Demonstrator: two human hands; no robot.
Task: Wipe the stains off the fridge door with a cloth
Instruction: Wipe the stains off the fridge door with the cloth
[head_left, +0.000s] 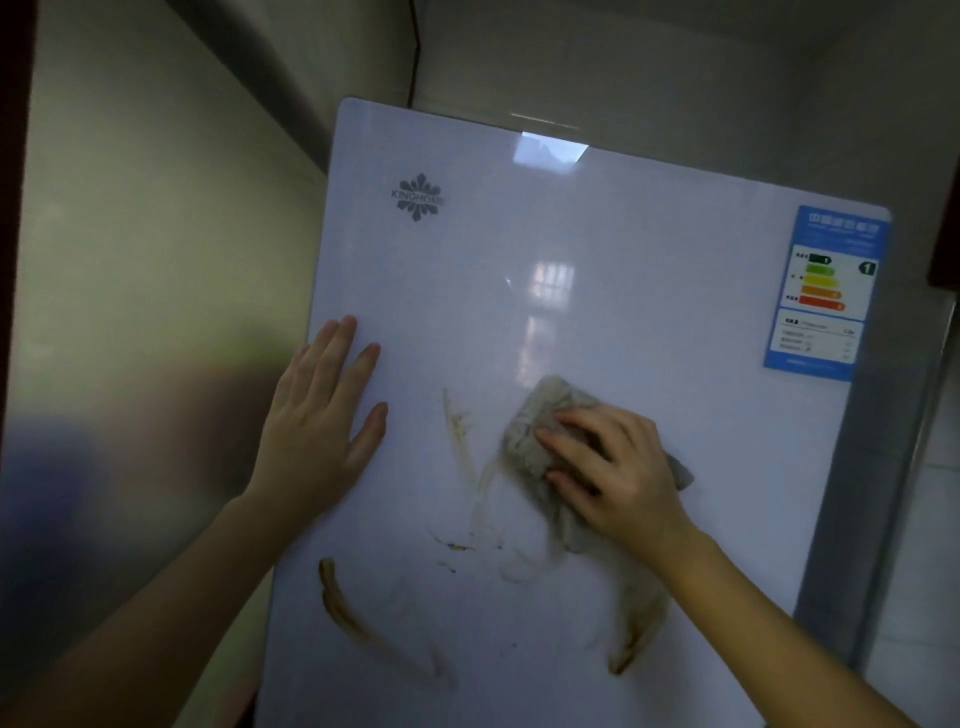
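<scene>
Head cam, only view here: the white fridge door (597, 312) fills most of the shot. Right hand (615, 470) has its fingers pressed down over a bunched grey cloth (535, 431), pinning it flat against the door near the middle. Left hand (322, 415) is at 9 o'clock from the cloth, palm flat and fingers spread on the door's edge, gripping nothing. Brown stains (353, 618) streak the door at 6 to 7 o'clock below the cloth. Energy label (826, 291) sits up at 2 o'clock.

The right hand (618, 467) hid part of the cloth (535, 431). The door (597, 312) ran off the bottom edge. The label (826, 293) print was too small to read
</scene>
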